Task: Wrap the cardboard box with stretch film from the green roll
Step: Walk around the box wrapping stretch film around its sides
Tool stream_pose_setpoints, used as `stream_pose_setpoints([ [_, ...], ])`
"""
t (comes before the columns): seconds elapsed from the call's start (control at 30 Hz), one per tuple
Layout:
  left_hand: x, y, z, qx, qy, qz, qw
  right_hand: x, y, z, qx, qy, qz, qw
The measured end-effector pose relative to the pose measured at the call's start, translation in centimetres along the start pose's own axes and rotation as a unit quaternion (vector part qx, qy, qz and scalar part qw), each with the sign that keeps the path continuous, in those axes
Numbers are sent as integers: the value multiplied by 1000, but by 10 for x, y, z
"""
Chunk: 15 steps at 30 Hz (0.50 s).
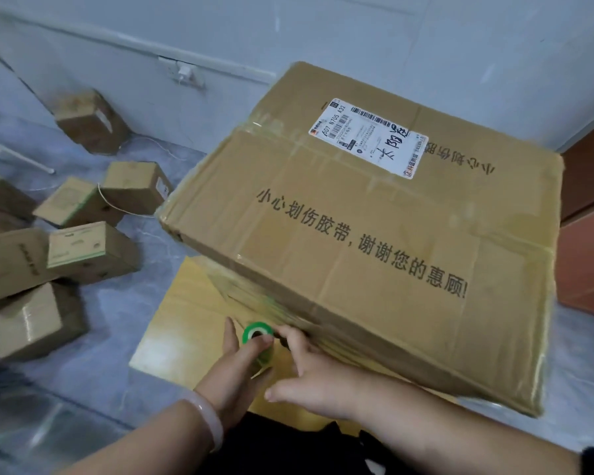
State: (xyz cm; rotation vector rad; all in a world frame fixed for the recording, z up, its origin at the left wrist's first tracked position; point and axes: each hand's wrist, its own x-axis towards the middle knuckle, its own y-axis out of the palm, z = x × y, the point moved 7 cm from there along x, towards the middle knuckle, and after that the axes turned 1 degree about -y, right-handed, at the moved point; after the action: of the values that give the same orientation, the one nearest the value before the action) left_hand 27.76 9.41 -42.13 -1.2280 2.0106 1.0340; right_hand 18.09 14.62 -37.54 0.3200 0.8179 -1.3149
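Far to the left of the grip, a scatter of small brown cardboard cartons (93,252) lies on the grey marbled floor (117,323), some upright and some tipped. All are closed, so their contents cannot be seen. Bare floor runs between them and the pale yellow wooden board (172,323) that the work rests on. That board shows an uncovered strip just left of the grip, reaching to its left edge. The left hand (235,363), with a white bangle (208,419) on its wrist, curls round the small green roll of stretch film (257,334). One digit lies across the roll's open core, and the roll stands upright just off the near left corner of the box. Immediately right of the roll, the right hand (318,377) lies with its fingers extended against the box's near side and its thumb spread toward the person. It holds nothing that can be made out. Above and to the right of both hands sits the large brown cardboard box (374,234), taped shut, its contents hidden, with black printed characters across the lid. Its near left corner overhangs the board, and glossy bands of film (254,296) already cross the side below that corner. Beyond the grip, on the far half of the lid, is a white shipping label (369,138). Farthest right, a reddish-brown panel (587,234) stands close beside the box's right edge, leaving only a narrow gap.
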Motion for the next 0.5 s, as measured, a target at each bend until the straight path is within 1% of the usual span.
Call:
stream_pose_setpoints([
  [0.03,1,0,3,-11,2,-3,1000,-1,2,-4,4,-1,1,1000],
  [0.13,8,6,5,-36,1,21,999,-2,1,-10,-9,-7,5,1000],
  [0.27,10,8,11,3,2,54,999,-9,-6,-7,-65,-40,-1,997],
  [0.33,9,6,13,19,9,46,999,-12,-5,-5,-86,-50,8,995],
  [0.43,5,3,19,-1,7,7,1000,-16,-7,-2,-99,-58,15,993],
  [0.5,0,7,30,-17,0,-6,1000,-21,-10,-2,-95,-59,17,994],
])
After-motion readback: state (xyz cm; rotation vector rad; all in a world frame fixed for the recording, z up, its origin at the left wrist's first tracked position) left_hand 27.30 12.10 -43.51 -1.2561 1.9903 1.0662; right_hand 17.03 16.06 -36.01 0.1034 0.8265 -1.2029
